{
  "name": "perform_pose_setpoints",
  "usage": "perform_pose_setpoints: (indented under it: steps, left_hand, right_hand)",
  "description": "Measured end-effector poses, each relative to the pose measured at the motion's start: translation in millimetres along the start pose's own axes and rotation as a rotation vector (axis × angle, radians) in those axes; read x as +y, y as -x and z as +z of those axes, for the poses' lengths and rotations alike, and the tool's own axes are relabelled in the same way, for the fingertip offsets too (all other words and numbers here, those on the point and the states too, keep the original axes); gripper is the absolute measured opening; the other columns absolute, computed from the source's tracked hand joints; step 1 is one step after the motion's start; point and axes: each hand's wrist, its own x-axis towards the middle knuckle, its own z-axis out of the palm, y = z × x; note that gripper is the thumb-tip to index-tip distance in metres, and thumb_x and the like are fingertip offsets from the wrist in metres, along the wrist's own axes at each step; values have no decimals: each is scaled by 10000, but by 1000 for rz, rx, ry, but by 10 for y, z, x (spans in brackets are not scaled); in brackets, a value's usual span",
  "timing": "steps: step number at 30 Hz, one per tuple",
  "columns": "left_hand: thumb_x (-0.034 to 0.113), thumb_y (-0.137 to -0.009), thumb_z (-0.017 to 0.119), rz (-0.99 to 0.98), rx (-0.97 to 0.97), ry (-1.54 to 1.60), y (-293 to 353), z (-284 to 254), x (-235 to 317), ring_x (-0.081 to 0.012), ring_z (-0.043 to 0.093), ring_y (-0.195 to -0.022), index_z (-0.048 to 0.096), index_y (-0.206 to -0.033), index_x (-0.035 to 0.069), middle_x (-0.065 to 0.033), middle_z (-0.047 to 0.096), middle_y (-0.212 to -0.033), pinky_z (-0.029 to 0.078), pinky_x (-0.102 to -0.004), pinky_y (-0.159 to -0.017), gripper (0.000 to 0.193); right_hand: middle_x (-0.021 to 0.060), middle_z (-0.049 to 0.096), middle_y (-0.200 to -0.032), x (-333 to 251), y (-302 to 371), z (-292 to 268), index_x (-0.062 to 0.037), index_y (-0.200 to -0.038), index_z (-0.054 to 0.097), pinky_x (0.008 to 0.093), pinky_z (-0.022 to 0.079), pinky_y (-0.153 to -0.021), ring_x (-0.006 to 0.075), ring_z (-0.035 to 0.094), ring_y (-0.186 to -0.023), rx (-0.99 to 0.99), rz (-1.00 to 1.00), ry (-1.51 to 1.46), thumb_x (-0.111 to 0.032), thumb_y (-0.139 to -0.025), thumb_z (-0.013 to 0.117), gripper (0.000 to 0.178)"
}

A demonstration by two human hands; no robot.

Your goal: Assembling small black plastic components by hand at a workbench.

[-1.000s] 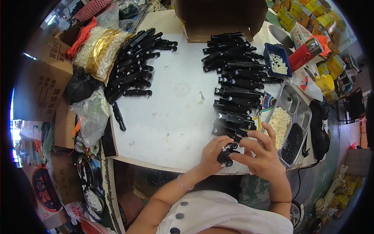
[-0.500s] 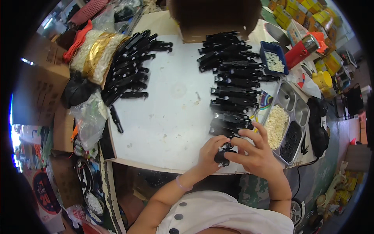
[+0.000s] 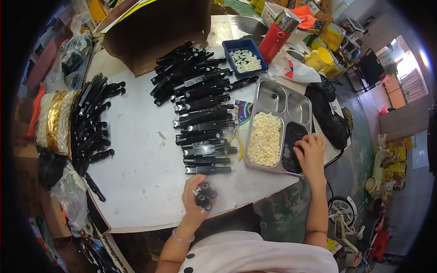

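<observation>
My left hand (image 3: 193, 200) is closed round a small bunch of black plastic parts (image 3: 205, 196) with round ends, above the table's near edge. Over the metal compartment tray (image 3: 284, 96), my right hand (image 3: 312, 157) dips bent fingertips into the small black pieces (image 3: 291, 142) in one compartment. Whatever those fingertips pinch is hidden. Cream-white small pieces (image 3: 265, 139) fill the compartment beside it. Long black plastic parts (image 3: 207, 150) lie in a column left of the tray, the nearest one just beyond my left hand.
Another pile of black parts (image 3: 91, 123) lies at the left, against a wrapped white bundle (image 3: 54, 120). Yellow-handled pliers (image 3: 240, 145) rest beside the tray. Behind stand a blue bin (image 3: 261, 63) of white pieces, a red flask (image 3: 274, 45) and an open cardboard box (image 3: 159, 36).
My right hand has left the black parts near my left hand and moved right to the tray's black pieces. My left hand keeps its bunch. The view has swung right.
</observation>
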Motion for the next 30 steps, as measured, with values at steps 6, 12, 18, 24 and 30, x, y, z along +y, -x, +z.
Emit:
perform_pose_setpoints:
  steps: [6, 12, 18, 24, 30]
  left_hand:
    - [63, -720, 768, -2, 62, -41, 28, 8, -32, -315, 601, -917, 481, -1163, -14, -213, 583, -1042, 490, -351, -790, 534]
    - [57, -701, 774, 9, 73, -29, 19, 20, -53, -305, 602, -913, 494, -1145, -16, -211, 587, -1032, 489, -345, -791, 530]
    - [40, -695, 771, -7, 63, -36, 19, 12, -40, -303, 605, -916, 496, -1149, -8, -209, 585, -1043, 489, -343, -794, 533]
    - [-57, -709, 713, -1, 13, -12, -2, -2, -1, -265, 549, -968, 448, -1185, 8, -187, 536, -1068, 456, -341, -822, 548]
    - [-75, -700, 703, 52, 27, -7, -12, 18, -26, -276, 556, -957, 442, -1196, 7, -187, 537, -1064, 460, -351, -827, 567]
  right_hand:
    - [64, 519, -940, 60, -13, 215, -65, -838, 619, 488, 296, -1027, 267, 469, -1045, -47, -116, -3, -99, -720, 699, 147]
    - [66, 525, -948, 143, -26, 341, -50, -825, 606, 489, 291, -1042, 259, 472, -1066, -77, -194, 13, -98, -743, 679, 120]
    - [68, 525, -943, 135, -15, 292, -52, -806, 603, 479, 286, -1041, 257, 472, -1067, -130, -154, 27, -106, -761, 669, 96]
    - [62, 525, -928, 110, 28, 209, -56, -801, 612, 479, 287, -1031, 253, 473, -1058, -132, -139, -7, -120, -747, 688, 114]
    - [59, 529, -925, 95, 86, 116, -54, -799, 626, 479, 281, -1043, 249, 472, -1070, -195, -125, -20, -118, -737, 698, 115]
